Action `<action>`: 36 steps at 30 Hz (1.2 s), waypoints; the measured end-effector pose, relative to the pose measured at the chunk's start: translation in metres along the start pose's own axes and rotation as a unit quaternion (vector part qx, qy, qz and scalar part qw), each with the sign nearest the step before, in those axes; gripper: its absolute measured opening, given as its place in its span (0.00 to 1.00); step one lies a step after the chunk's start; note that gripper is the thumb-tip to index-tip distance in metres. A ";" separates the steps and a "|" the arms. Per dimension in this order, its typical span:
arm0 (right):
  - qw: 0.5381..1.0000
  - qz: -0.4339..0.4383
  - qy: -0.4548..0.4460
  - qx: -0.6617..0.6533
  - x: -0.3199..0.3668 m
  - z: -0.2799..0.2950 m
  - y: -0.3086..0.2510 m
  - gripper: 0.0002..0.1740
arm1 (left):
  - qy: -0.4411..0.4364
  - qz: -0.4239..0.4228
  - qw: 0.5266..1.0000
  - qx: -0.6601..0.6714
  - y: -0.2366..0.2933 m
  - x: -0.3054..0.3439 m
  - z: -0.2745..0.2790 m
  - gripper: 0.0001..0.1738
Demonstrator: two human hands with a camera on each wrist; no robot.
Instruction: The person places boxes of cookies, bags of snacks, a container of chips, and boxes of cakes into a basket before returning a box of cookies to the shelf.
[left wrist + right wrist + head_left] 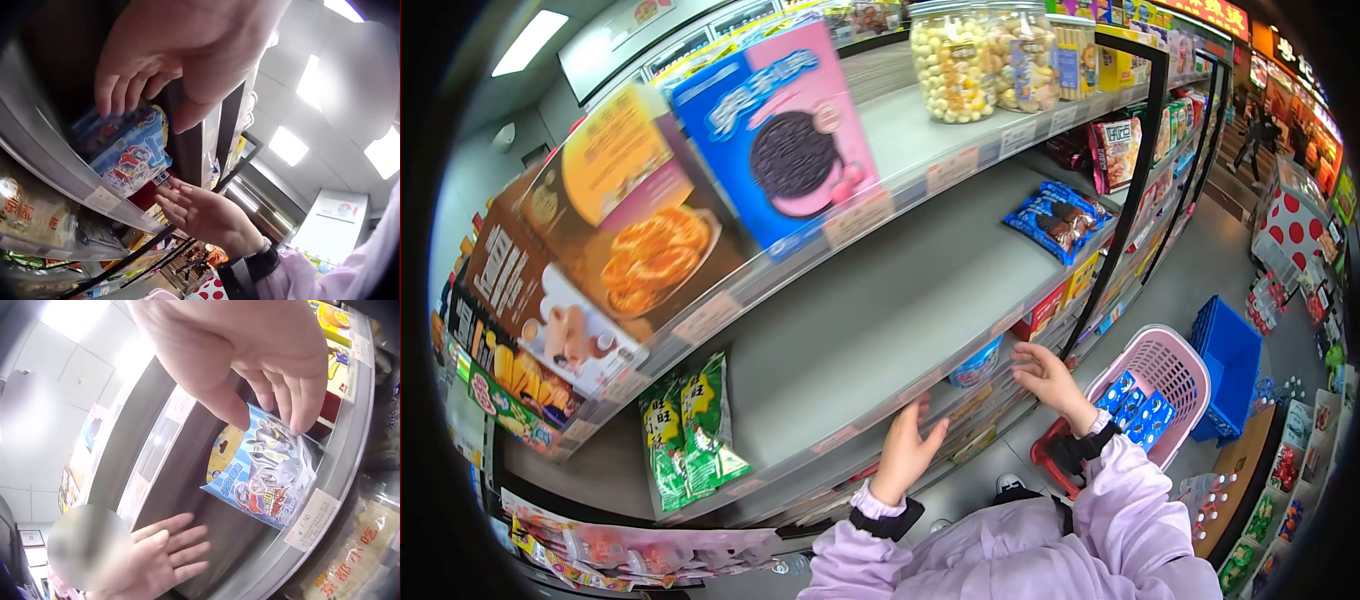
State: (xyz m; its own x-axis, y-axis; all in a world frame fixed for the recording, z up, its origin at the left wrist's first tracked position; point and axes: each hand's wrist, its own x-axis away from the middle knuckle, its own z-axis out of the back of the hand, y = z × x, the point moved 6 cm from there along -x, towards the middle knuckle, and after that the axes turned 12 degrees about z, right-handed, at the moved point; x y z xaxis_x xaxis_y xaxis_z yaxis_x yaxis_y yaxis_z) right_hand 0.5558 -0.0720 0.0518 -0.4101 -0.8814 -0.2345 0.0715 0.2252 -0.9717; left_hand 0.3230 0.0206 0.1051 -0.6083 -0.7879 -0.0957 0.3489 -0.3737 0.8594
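A blue snack packet (977, 365) printed with cartoon figures lies at the front edge of a lower shelf. The left hand (908, 450), its thumb spread from its fingers, is over the shelf edge on the near left side of this packet. Just right of the packet hovers the right hand (1048, 378), fingers loosely bent and holding nothing. In the right wrist view, the right hand's fingertips (299, 422) overlap the top of the packet (269, 469). The left wrist view has the left hand (181, 56) hanging over the packet's upper edge, its palm bare.
Green snack bags (690, 430) and a blue bag (1058, 220) lie on the middle shelf. Large biscuit boxes (780, 130) and jars (952, 65) line the shelf above. A pink basket (1185, 365) with blue packs stands at the right, beside blue crates (1228, 365).
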 end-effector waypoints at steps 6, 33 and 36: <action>0.997 0.067 -0.012 0.046 -0.039 -0.014 -0.016 0.44 | -0.001 0.107 0.985 0.136 -0.014 -0.053 -0.043 0.32; 0.978 0.152 -0.123 0.066 -0.046 0.007 -0.010 0.35 | 0.216 0.038 0.968 0.118 -0.016 -0.025 -0.066 0.31; 0.983 0.165 -0.081 0.007 -0.064 -0.004 -0.010 0.27 | 0.179 0.085 0.973 0.120 -0.036 -0.042 -0.065 0.29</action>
State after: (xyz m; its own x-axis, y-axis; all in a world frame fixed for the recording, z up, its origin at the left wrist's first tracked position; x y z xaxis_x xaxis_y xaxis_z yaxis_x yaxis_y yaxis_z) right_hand 0.5780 -0.0164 0.0769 -0.2118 -0.8165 -0.5371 0.1885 0.5051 -0.8422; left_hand 0.3824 0.0359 0.0455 -0.2541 -0.9644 -0.0730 0.2210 -0.1314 0.9664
